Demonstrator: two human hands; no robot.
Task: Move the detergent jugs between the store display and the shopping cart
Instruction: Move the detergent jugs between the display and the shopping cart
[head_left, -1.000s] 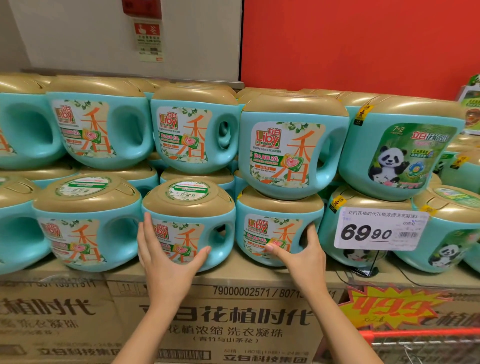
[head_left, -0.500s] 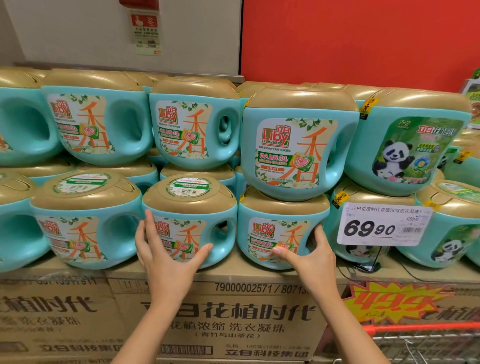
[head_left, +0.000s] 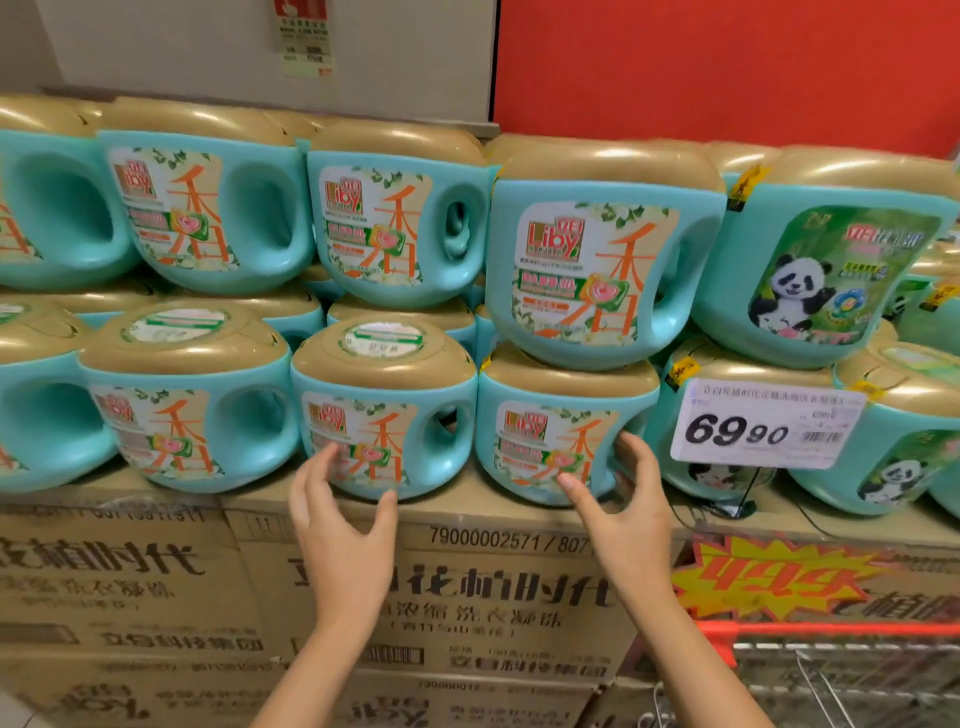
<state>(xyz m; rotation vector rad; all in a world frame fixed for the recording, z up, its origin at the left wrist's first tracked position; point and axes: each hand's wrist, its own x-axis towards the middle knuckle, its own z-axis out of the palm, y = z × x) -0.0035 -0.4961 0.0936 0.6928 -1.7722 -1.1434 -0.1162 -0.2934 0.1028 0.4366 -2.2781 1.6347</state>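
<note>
Teal detergent jugs with gold lids stand two tiers high on the display. My left hand (head_left: 337, 525) is spread open in front of the lower middle jug (head_left: 384, 415), fingertips over the label's lower left, thumb near its base. My right hand (head_left: 618, 504) is open at the neighbouring lower jug (head_left: 561, 431), thumb on the label's lower right, fingers by its right side. Neither hand grips a jug. A larger jug (head_left: 597, 270) sits on top of that right-hand jug. The shopping cart (head_left: 831, 631), with a red rim and wire basket, shows at the lower right.
Cardboard cartons (head_left: 467, 587) carry the jugs. A white 69.90 price tag (head_left: 763, 426) stands right of my right hand, in front of panda-label jugs (head_left: 831, 270). A red and yellow promo sign (head_left: 769, 577) hangs below. A red wall (head_left: 727, 67) is behind.
My left hand slid from the middle jug's left side to its lower front. My right hand stayed by the right jug, fingers curling slightly. The view moved closer.
</note>
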